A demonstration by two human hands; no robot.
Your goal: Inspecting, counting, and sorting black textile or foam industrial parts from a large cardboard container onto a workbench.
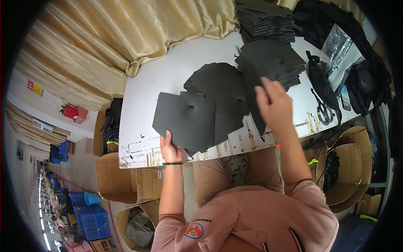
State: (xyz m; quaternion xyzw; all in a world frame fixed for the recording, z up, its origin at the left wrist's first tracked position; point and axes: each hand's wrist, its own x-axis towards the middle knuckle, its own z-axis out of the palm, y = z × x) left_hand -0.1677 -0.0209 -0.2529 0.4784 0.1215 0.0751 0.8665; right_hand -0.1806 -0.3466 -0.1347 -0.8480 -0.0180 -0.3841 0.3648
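Observation:
My left hand (169, 148) grips the near edge of a flat black foam piece (184, 119) with a small square hole, held just above the white table (163, 75). My right hand (273, 103) is raised and pinches the edge of another black sheet (255, 90) standing on edge beside a low fanned pile of the same black pieces (222, 86). A taller stack of black pieces (273, 59) lies behind my right hand, and another tall stack (264, 21) stands at the table's far edge.
Gold curtain fabric (126, 38) hangs along the table's far left. Black straps and bags (323, 88) and clear plastic bags (342, 50) crowd the right end. Cardboard boxes (121, 176) stand below the table's near edge, with another box (352, 164) at right. Blue crates (94, 220) sit on the floor.

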